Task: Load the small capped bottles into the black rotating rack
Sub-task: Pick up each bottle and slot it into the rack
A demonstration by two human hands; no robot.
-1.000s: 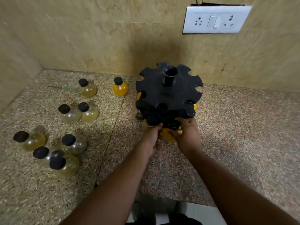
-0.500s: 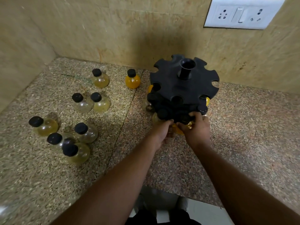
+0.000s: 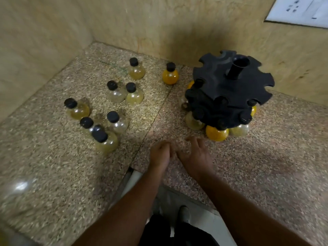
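Both hands hover empty just above the speckled granite tabletop (image 3: 266, 166), side by side and nearly touching. The left hand (image 3: 159, 155) has its fingers loosely curled under; the right hand (image 3: 194, 155) is half open, fingers spread toward the black rotating rack (image 3: 229, 93), just short of it. Both forearms reach forward from the lower edge, palms down. The rack stands upright near the wall, its centre post vertical, with capped bottles hanging in its lower slots. An orange-filled bottle (image 3: 216, 133) sits at its near edge. Eight more bottles stand upright, caps up, to the left; the nearest pale one (image 3: 106, 142) is well apart from the left hand.
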